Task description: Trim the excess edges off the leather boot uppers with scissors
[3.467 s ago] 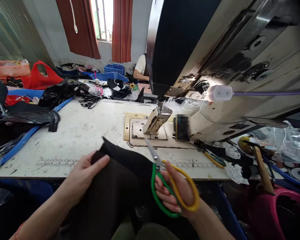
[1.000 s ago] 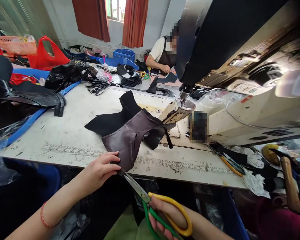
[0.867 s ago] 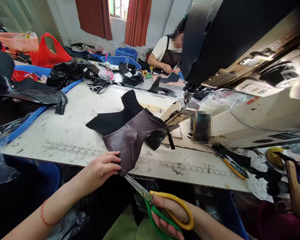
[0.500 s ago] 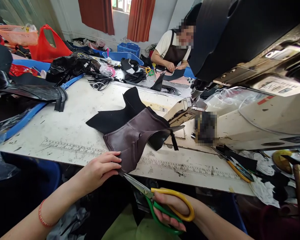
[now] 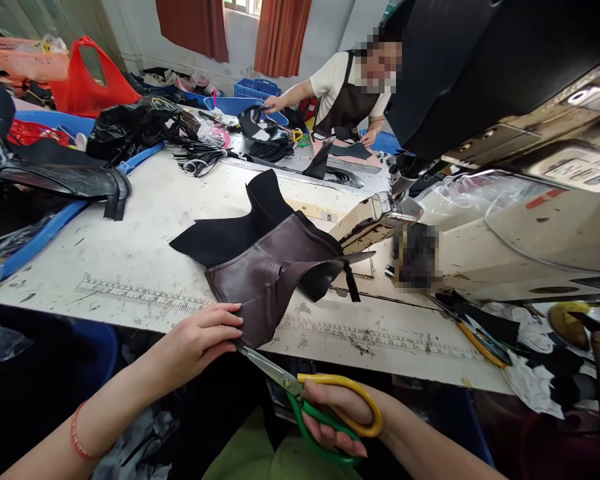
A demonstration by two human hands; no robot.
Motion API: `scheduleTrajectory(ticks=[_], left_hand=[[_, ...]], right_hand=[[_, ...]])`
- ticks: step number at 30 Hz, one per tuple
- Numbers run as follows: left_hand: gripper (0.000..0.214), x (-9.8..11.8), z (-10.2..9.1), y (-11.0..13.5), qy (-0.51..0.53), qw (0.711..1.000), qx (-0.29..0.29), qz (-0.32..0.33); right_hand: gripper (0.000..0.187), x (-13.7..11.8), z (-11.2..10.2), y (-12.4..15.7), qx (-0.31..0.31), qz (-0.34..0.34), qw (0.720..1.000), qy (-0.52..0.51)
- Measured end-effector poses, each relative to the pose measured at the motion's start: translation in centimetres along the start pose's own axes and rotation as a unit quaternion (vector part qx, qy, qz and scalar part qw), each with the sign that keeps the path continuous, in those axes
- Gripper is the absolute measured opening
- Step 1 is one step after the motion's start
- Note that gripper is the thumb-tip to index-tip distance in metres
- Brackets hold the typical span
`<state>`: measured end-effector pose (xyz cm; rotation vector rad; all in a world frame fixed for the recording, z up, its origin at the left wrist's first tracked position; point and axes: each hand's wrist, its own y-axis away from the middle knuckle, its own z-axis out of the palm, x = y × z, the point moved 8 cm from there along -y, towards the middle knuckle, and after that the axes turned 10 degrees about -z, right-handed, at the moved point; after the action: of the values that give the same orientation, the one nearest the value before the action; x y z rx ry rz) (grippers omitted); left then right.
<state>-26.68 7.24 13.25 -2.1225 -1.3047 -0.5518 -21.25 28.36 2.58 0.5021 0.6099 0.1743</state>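
Dark brown leather with a black lining, a sewn leather piece (image 5: 253, 270), lies on the white table at the front edge. My left hand (image 5: 200, 337) pinches its near corner, with fingers on top and the thumb lower down. Scissors (image 5: 270, 368) with one yellow and one green handle are in my right hand (image 5: 335, 413), my fingers through the loops. Their blades look nearly closed and point up and left. The blade tips are at the leather's lower edge, close to my left fingertips; the exact contact is hard to make out.
A sewing machine (image 5: 485, 247) stands at the right, its arm close beside the leather. Another pair of scissors (image 5: 475, 337) lies by it. At the left is a blue bin (image 5: 45, 240) with black leather parts. Across the table a co-worker (image 5: 350, 93) handles black pieces.
My right hand and the scissors have shifted slightly left, their blades closer together. My left hand stays on the leather. The co-worker has stretched one arm out towards a pile of black pieces.
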Motion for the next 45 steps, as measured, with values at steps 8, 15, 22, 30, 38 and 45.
scheduleTrajectory(ticks=[8, 15, 22, 30, 38, 45], left_hand=[[0.019, 0.0, 0.0, 0.2, -0.004, 1.0, 0.007, 0.007], [0.021, -0.3, 0.1, 0.2, -0.006, 1.0, 0.008, 0.001], [0.018, 3.7, -0.4, 1.2, -0.15, 0.983, 0.106, 0.031], [0.019, 5.1, 1.0, 3.3, -0.212, 0.955, 0.208, 0.015], [0.023, 5.2, 0.8, 3.3, -0.228, 0.951, 0.209, -0.008], [0.025, 5.8, 0.7, 3.6, -0.212, 0.947, 0.24, 0.014]], right_hand=[[0.068, 0.6, 0.6, -1.3, -0.026, -0.038, 0.998, -0.049], [0.072, 0.2, 1.8, -2.2, 0.007, -0.04, 0.999, -0.026], [0.073, -1.3, 1.2, -1.4, 0.177, -0.052, 0.968, 0.172], [0.056, -1.3, 1.0, -0.5, 0.233, -0.017, 0.933, 0.273], [0.052, -2.9, 2.0, 0.1, 0.238, -0.051, 0.902, 0.356], [0.06, -1.9, 2.3, -0.5, 0.211, -0.008, 0.948, 0.238]])
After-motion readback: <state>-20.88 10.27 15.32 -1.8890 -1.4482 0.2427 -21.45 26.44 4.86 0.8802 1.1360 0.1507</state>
